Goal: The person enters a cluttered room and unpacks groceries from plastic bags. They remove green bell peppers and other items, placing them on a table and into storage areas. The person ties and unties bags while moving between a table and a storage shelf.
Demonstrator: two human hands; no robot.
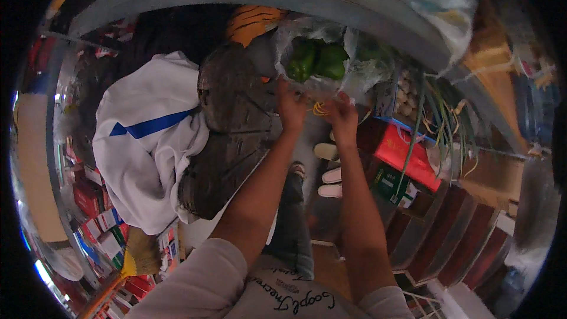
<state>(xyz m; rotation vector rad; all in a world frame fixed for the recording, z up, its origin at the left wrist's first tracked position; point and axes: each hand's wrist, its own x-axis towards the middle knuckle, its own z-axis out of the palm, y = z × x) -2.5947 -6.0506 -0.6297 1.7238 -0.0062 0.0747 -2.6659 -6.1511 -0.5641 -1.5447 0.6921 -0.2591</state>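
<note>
Green bell peppers point(316, 60) lie in a clear plastic bag point(350, 48) ahead of me. At the bag's near left edge, my left hand point(292, 104) has its fingers on the plastic. My right hand point(341, 110) pinches the bag's near right edge. Between the two hands is a yellow tie or band point(318, 108), near my right fingertips; which hand holds it is unclear. The fingertips are blurred and partly hidden by the film.
A white cloth with a blue stripe point(146, 128) lies over a dark padded seat point(234, 141) at left. Right are green onions point(443, 119), a red box point(407, 155), slippers point(330, 183) and stairs point(452, 230). A broom point(139, 252) stands lower left.
</note>
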